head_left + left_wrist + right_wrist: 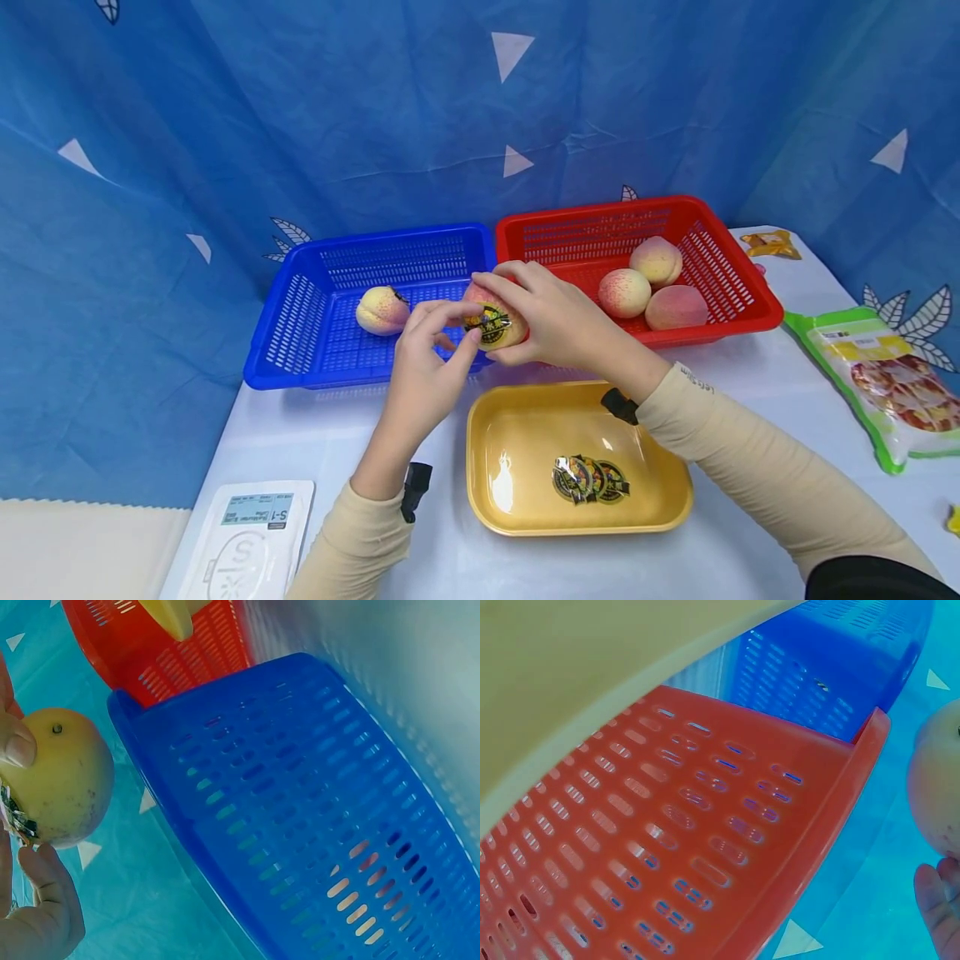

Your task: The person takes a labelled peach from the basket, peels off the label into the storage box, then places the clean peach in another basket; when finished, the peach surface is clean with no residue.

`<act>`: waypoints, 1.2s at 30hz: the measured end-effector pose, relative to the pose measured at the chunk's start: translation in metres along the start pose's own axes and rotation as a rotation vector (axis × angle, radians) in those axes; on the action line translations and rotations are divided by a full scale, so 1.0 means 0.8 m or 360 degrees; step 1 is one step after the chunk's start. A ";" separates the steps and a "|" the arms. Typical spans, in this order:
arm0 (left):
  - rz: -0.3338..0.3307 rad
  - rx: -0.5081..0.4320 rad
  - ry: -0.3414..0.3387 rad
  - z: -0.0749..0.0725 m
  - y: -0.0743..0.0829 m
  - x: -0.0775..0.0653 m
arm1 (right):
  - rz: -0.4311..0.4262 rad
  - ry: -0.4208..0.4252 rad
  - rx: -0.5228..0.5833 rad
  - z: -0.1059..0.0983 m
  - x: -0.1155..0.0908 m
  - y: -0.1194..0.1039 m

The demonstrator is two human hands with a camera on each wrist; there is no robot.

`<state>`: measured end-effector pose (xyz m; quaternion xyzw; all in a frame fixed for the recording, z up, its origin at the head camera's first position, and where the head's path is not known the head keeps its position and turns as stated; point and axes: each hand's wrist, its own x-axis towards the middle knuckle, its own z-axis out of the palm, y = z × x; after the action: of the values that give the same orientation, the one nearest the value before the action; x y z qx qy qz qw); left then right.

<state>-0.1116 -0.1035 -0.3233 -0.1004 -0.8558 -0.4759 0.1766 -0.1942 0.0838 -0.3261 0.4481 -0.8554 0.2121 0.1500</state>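
A pinkish-yellow peach (478, 293) is held up above the inner ends of the two baskets. My right hand (551, 321) grips it from the right side, fingers over the top and thumb below. A round black-and-yellow sticker (495, 327) lies on its near face. From the left, my left hand (431, 358) reaches to the sticker's edge, index finger and thumb apart on either side of it. In the left wrist view, a fingertip (31, 859) meets the sticker's lower end on the peach (75, 776). Only part of the peach (937, 780) shows in the right wrist view.
One peach (382, 311) lies in the blue basket (281, 367); several are in the red basket (738, 321). Overlapping stickers (590, 479) lie in a yellow tray (517, 518) in front. A white packet (251, 542) is at left, a green-edged food bag (888, 383) at right.
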 end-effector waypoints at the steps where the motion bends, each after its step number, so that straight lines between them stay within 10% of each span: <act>1: -0.0005 -0.0007 -0.0006 0.000 0.000 0.000 | -0.0008 0.0002 -0.0005 0.000 0.000 0.000; 36: 0.0065 -0.0203 -0.0109 0.005 0.015 -0.014 | 0.0078 -0.0013 -0.0044 -0.006 -0.024 0.019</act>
<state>-0.0981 -0.0940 -0.3206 -0.1451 -0.8270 -0.5220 0.1500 -0.1961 0.1076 -0.3337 0.4259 -0.8695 0.2021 0.1474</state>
